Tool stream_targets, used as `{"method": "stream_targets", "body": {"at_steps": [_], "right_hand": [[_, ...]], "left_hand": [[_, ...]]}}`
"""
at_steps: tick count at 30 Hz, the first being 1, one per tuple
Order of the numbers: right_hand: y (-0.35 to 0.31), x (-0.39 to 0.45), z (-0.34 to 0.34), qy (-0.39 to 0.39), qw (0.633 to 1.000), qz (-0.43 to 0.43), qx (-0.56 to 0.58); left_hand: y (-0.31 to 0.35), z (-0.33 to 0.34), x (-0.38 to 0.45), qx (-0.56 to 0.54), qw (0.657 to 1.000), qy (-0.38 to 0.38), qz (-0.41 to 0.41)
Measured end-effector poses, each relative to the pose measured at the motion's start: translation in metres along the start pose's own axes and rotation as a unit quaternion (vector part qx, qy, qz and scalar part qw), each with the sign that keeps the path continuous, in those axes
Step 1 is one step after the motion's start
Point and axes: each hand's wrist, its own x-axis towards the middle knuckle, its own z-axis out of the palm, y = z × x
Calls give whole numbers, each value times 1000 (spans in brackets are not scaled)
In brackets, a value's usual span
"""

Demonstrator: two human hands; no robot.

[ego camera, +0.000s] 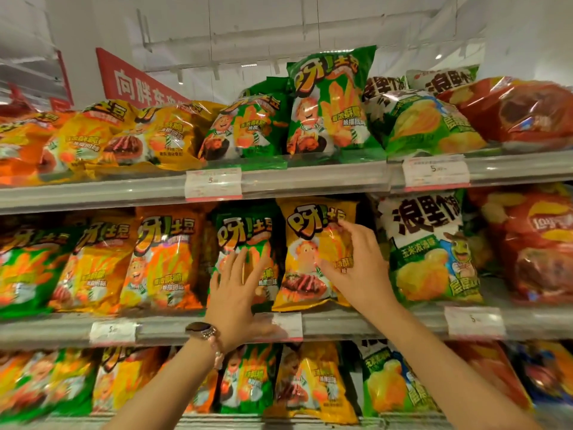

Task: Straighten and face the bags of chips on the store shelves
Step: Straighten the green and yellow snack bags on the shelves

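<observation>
Mid shelf: right hand (356, 262) pinching yellow chip bag (313, 256), upright betw green bag (245, 243) & white-green bag (428, 243). Left hand (238, 293) flat, fingers spread, on green bag. Price tag (288, 325) partly behind left hand.

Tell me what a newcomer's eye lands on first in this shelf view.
First, the two bare hands at centre on the middle shelf: the right hand grips a yellow chip bag, while the left hand lies flat against the green bag beside it. Next, the tall green bag standing upright on the top shelf.
</observation>
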Motion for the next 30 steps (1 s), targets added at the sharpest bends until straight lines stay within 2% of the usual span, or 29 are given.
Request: {"method": "stream_targets", "body": {"at_steps": [2,5,8,12,16,24,28,30], "right_hand": [[10,-1,4,-55,997,54,-10],[19,1,8,-115,984,131,32],[29,4,13,-127,976,168,58],[35,5,16,-147,956,206,149],[35,4,18,-134,953,211,173],[21,-6,12,-53,955,199,214],[0,-12,2,-47,958,195,204],[-10,-15,-2,-48,962,193,188]], "left_hand": [[-3,4,-1,0,998,-59,-36],[-2,4,0,1,995,-81,-58],[-1,5,1,13,995,-85,-59],[-3,7,-1,9,995,-80,-56],[-5,10,-2,16,995,-82,-58],[-7,11,-2,2,996,-71,-50],[-3,4,-2,15,994,-98,-42],[-8,-3,-2,-14,994,-107,-14]]}}
